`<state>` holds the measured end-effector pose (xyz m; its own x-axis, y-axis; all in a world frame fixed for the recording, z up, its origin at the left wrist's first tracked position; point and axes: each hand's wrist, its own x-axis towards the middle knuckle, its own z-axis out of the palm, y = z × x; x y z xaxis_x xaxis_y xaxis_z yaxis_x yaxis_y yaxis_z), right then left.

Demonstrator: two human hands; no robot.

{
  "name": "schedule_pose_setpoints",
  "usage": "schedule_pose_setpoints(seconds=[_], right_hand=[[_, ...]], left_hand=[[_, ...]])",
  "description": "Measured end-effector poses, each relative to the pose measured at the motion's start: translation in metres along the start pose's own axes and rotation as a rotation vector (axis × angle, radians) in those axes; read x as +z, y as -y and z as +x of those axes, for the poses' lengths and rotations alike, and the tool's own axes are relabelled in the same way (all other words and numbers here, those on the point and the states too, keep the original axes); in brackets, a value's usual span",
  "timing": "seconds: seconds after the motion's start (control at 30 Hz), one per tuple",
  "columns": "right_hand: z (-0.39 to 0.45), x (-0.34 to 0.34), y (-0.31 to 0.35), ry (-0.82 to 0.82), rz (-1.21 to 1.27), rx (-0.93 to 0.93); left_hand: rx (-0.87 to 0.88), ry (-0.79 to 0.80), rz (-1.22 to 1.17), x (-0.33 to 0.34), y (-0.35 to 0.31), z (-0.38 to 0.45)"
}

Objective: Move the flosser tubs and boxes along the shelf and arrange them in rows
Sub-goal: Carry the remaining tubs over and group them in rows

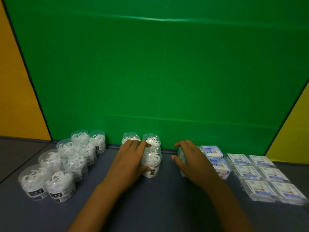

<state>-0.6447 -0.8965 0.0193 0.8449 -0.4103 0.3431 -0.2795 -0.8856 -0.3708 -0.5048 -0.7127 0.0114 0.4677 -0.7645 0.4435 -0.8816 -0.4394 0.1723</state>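
Observation:
Three clear flosser tubs stand mid-shelf: two at the back (pixel 151 139) against the green wall and one with a cartoon label (pixel 151 164) in front. My left hand (pixel 128 163) lies over this cluster. Its thumb presses the labelled tub's side and its fingers reach over the top, hiding whatever is beneath the palm. My right hand (pixel 194 163) grips a clear flosser box (pixel 181 156) between thumb and fingers, just left of two blue-and-white boxes (pixel 215 158). Most of the clear box is hidden by the hand.
Several black-labelled clear tubs (pixel 66 164) stand in two rows at the left. Flat blue-and-white packs (pixel 267 178) lie in two rows at the far right. The grey shelf (pixel 158 206) meets a green back wall (pixel 158 81), with yellow panels either side.

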Motion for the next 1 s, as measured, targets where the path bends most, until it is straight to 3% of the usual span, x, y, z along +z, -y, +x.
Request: schedule_pose_setpoints(seconds=[0.4,0.57,1.0], right_hand=[[-0.005,-0.019,0.077,-0.145,-0.185,-0.086],[-0.015,-0.005,0.143,-0.168,-0.235,-0.140],[-0.038,0.082,0.354,-0.070,-0.126,-0.346]], left_hand=[[-0.093,-0.126,-0.034,-0.086,0.042,-0.041],[-0.182,-0.174,0.129,-0.127,0.082,-0.090],[-0.445,-0.125,0.160,-0.226,0.223,-0.278]])
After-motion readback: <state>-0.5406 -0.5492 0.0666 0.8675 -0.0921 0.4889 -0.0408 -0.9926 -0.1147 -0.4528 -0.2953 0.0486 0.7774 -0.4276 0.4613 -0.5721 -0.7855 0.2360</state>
